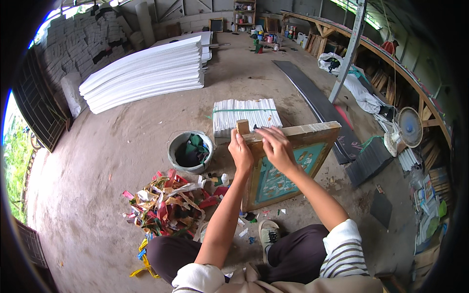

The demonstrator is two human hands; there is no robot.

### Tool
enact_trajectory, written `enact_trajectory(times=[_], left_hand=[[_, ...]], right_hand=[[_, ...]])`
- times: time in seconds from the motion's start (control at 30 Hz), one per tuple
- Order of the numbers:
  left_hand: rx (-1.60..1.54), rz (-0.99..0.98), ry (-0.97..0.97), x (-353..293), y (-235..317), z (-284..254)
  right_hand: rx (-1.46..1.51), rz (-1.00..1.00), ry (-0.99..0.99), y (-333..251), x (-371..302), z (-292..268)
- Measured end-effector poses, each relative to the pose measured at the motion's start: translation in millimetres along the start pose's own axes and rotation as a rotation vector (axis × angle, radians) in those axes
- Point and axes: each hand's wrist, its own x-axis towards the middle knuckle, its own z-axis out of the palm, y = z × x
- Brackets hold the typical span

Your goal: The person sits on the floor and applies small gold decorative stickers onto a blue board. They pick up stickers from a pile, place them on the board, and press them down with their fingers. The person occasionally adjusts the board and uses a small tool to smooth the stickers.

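Observation:
A wooden screen-printing frame [312, 129] with a teal mesh panel stands tilted on the floor in front of me. Scraps of brown and white residue show on its mesh. My left hand [241, 154] is closed around the frame's upper left corner, where a short wooden end [242, 126] sticks up. Close beside it, my right hand [277, 146] bends over the top edge with its fingers drawn together. A small dark bit shows by those fingertips, but what they pinch is too small to make out.
Left of the frame lies a heap of torn tape strips [168, 202], with a small white bottle [225, 179] nearby. Beyond are a grey bucket [204, 163] holding dark cloth and a strapped white stack [246, 110]. White sheets [146, 71] are piled far left; a fan [409, 127] stands right.

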Motion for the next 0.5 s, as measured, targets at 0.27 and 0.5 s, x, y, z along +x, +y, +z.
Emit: enact_trajectory(times=[0.27,0.5], left_hand=[[0.058,0.007,0.021,6,-4,-3],[0.078,0.001,0.006,5,-4,-3]], right_hand=[[-0.015,-0.056,0.046,5,-11,-7],[-0.324,-0.045,0.056,80,-41,-61]])
